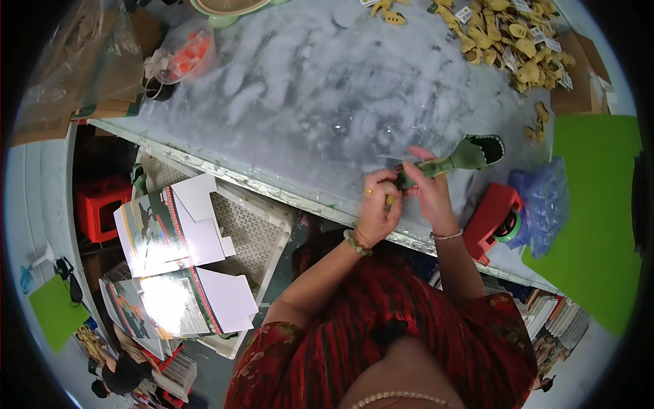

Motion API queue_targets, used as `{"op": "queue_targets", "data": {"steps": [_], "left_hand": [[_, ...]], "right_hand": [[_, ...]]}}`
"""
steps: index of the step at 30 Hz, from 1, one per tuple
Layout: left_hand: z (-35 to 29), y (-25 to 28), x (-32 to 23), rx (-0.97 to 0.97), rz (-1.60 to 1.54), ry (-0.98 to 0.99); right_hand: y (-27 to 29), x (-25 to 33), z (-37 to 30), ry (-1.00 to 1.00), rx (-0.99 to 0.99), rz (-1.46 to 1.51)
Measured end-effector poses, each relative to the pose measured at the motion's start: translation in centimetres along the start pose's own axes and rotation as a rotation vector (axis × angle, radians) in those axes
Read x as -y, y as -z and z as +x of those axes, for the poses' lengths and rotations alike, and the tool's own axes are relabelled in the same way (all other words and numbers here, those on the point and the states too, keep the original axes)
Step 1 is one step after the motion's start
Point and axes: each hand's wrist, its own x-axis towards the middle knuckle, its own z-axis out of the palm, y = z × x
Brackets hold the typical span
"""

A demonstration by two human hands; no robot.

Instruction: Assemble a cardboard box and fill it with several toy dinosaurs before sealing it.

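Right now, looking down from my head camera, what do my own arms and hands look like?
Short, patterned red sleeves leave your forearms bare, and you wear no gloves. Your left hand has a gold-coloured ring, with a chunky greenish bead bracelet at that wrist. Your right hand has a thin, pale bracelet at its wrist.

1 red tape dispenser (486, 219) sits beside crumpled blue plastic (547, 204), 1 red stool (101, 204) at left.
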Motion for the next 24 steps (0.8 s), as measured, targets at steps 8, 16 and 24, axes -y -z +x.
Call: {"op": "queue_targets", "data": {"steps": [8,16,24], "left_hand": [[1.9,6.0,6.0,-0.26,0.463,0.215],[3.0,6.1,8.7,0.163,1.068,0.33],[3.3,3.9,8.5,-0.015,0.748,0.319]], "right_hand": [[-1.3,2.9,8.4,0.766,-0.135,-0.425],[-6.6,2.2,12.3,1.225,0.236,-1.053],[-6.6,1.9,14.0,1.161,0.305,-1.048]]}}
